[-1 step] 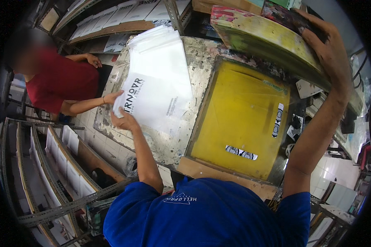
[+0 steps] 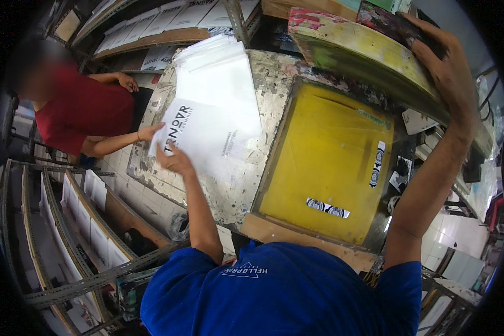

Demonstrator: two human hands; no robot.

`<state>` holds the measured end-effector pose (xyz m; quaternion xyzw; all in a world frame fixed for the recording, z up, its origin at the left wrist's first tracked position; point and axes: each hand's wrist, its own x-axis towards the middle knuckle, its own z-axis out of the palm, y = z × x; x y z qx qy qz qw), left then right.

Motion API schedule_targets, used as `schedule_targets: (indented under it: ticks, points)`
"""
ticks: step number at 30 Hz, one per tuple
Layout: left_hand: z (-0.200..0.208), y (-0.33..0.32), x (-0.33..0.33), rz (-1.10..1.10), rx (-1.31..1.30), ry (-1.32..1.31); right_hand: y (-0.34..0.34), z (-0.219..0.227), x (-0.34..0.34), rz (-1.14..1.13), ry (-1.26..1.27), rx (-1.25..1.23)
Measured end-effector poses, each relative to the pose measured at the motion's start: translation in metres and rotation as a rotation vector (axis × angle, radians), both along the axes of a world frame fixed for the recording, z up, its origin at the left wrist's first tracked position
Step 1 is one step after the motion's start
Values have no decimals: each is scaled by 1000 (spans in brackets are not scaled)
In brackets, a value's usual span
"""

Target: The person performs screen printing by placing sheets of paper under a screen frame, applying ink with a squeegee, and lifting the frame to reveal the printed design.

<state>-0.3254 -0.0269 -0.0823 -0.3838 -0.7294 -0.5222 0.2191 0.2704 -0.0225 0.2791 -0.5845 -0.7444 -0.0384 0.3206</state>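
My left hand (image 2: 176, 159) is pressing flat, fingers spread, on the printed sheet (image 2: 204, 131): thin, limp, best slid by its edge. My right hand (image 2: 445, 67) is gripping the raised screen frame (image 2: 364, 50), stiff and heavier.

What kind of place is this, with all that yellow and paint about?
Most likely a small screen-printing workshop. A yellow mesh screen lies in an ink-stained frame, printed white sheets pile on the paint-spattered table, and more sheets sit on drying racks.
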Motion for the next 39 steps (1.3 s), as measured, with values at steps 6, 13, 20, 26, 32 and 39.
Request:
schedule_targets:
  ticks: [6,13,20,26,32,39]
  points:
    - [-23,40,156,-806,-347,161,-1,2,-2,-87,97,-48]
    - [-56,39,185,-713,-531,124,-4,4,-13,4,79,-30]
    - [6,23,207,-905,-607,-446,-3,1,-6,-12,55,-20]
    - [25,-49,230,-1318,-1030,179,-21,21,-56,-109,5,29]
    - [-30,-60,272,-1370,-885,400,-35,21,-85,-241,-145,189]
    - [-35,-51,362,-1654,-859,520,-29,33,-65,-2,-32,77]
